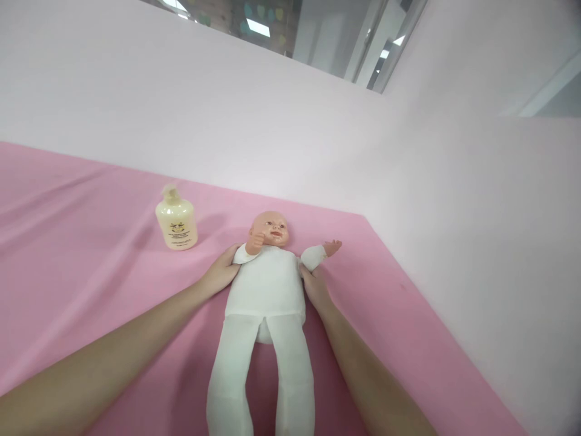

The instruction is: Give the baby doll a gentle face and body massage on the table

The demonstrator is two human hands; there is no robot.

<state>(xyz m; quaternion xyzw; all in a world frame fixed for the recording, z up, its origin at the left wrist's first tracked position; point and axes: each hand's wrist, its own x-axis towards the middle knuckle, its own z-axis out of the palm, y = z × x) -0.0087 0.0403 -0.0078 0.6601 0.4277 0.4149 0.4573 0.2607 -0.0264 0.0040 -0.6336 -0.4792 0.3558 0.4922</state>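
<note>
A baby doll (267, 284) with a white cloth-like body lies face up on the pink sheet (113, 290), its head away from me and its legs toward me. My left hand (223, 269) grips its side under the arm at the left, with the fingertips tucked behind the doll. At the opposite side, under the other arm, my right hand (315, 287) holds it too, and most of those fingers are hidden behind the body. The doll's small hands are raised, one near its chin and one stretched out to the right.
A cream pump bottle (177, 221) with a printed label stands on the sheet, left of the doll's head. White walls (218, 121) rise behind the sheet and along its right side. Above the back wall is a window (272, 27). Wrinkles run across the sheet at left.
</note>
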